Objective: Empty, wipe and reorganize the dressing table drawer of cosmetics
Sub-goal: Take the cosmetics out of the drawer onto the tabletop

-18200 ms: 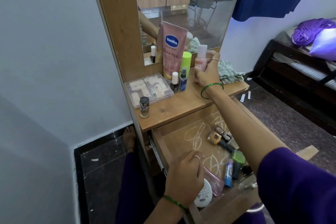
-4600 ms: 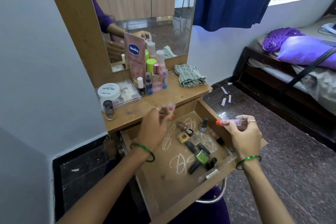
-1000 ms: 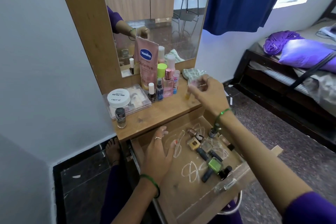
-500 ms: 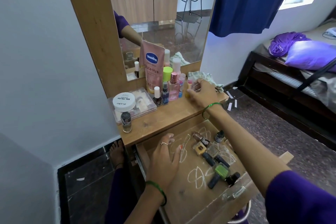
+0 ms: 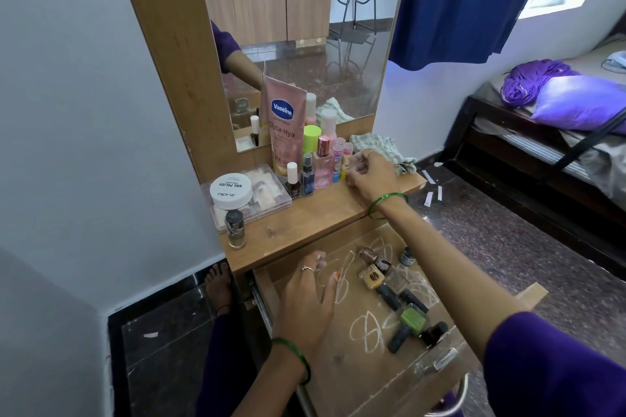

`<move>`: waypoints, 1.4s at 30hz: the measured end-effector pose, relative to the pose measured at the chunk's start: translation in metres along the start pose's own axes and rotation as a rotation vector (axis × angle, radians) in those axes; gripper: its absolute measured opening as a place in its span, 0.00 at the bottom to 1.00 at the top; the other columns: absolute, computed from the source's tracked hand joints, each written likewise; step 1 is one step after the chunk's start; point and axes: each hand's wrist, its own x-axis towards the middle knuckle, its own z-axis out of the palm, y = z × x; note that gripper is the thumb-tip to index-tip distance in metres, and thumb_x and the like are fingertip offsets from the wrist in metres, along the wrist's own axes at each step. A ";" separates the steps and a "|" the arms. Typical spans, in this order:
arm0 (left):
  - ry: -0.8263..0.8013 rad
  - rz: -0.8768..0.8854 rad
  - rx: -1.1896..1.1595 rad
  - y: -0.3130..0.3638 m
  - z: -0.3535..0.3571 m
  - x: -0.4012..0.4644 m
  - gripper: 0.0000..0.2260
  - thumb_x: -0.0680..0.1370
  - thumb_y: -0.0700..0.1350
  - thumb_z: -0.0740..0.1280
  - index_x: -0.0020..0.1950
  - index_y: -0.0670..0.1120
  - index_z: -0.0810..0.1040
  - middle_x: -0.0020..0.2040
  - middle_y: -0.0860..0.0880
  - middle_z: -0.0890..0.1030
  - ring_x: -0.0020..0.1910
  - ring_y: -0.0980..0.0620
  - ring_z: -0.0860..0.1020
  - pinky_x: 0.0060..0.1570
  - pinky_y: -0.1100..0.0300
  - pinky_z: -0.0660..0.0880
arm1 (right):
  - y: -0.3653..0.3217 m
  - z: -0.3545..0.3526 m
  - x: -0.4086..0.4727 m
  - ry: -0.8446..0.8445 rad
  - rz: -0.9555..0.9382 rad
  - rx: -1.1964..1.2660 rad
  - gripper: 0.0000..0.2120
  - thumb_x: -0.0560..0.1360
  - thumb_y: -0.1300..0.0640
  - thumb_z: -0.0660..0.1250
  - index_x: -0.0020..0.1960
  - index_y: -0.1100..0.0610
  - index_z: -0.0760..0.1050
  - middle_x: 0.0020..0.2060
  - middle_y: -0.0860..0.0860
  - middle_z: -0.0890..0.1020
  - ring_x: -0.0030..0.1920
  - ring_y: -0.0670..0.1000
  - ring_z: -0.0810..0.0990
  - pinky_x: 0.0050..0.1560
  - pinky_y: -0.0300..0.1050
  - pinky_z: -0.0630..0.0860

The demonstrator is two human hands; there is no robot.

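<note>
On the dressing table top, I see the right hand reaching forward across the open drawer, arm stretched out, its fingers curled beside a small yellow tube at the end of the row of bottles. I cannot tell whether the fingers actually pinch the tube or only touch it. The left hand rests palm down on the drawer floor near its back left corner, fingers fairly straight and spread, holding nothing. The two hands are well apart. Nail polish bottles lie scattered in the right half of the drawer, among white scribble marks. The pink Vaseline tube stands against the mirror, and a checked cloth lies just beyond the right hand.
</note>
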 end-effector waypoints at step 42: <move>-0.186 0.081 0.430 0.003 0.010 -0.005 0.14 0.80 0.45 0.58 0.66 0.46 0.69 0.61 0.48 0.74 0.56 0.49 0.76 0.54 0.54 0.74 | 0.063 0.007 -0.136 -0.560 -0.170 -0.854 0.13 0.76 0.61 0.60 0.59 0.61 0.72 0.63 0.58 0.65 0.62 0.63 0.71 0.61 0.55 0.72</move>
